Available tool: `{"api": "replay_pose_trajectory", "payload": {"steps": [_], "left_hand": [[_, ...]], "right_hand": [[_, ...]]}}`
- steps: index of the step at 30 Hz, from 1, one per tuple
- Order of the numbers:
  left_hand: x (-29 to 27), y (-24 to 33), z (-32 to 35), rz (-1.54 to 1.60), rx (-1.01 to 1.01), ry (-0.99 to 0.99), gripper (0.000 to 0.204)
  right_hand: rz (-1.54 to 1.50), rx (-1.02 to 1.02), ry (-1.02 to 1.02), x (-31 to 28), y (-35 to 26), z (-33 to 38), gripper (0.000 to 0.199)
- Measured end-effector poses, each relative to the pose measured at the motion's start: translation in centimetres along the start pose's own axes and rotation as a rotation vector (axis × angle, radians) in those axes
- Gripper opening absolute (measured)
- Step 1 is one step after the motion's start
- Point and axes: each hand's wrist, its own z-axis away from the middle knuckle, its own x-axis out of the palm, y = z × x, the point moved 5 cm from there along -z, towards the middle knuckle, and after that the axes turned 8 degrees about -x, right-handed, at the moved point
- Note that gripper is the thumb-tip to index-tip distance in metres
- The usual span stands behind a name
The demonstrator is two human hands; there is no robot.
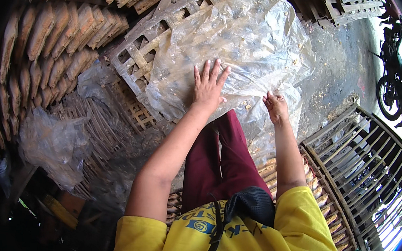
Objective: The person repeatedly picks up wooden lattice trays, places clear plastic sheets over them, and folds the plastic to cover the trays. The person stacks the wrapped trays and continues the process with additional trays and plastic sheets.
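Note:
A large crumpled sheet of clear plastic is spread over a woven bamboo rack in front of me. My left hand lies flat on the plastic with its fingers spread. To its right, my right hand pinches the near edge of the sheet between thumb and fingers, and creases run from that grip toward the left hand. Small tan crumbs are scattered over the plastic. The sheet hides most of the rack, whose lattice shows at the left side.
Stacked brown slabs rise at the left. A bunched plastic sheet lies on slatted bamboo at the lower left. A slatted bamboo frame stands at the right, beyond rows of light-brown pieces. A motorcycle is parked at the far right.

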Motion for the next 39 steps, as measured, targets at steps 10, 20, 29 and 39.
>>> {"api": "replay_pose_trajectory", "payload": {"steps": [10, 20, 29, 39], "left_hand": [[0.5, -0.5, -0.1, -0.096, -0.034, -0.049, 0.120], [0.8, -0.7, -0.2, -0.078, -0.018, -0.002, 0.129], [0.8, -0.4, -0.1, -0.092, -0.017, 0.013, 0.128], [1.3, -0.8, -0.2, -0.061, -0.024, 0.020, 0.128]], "right_hand": [[0.975, -1.200, 0.124, 8.6, -4.8, 7.8, 0.056], [1.328, -0.591, 0.709, -1.6, -8.8, -3.2, 0.056], [1.778, -1.153, -0.113, 5.2, -10.7, -3.2, 0.057], [1.415, -1.265, -0.138, 8.1, -15.8, -4.3, 0.057]]}}
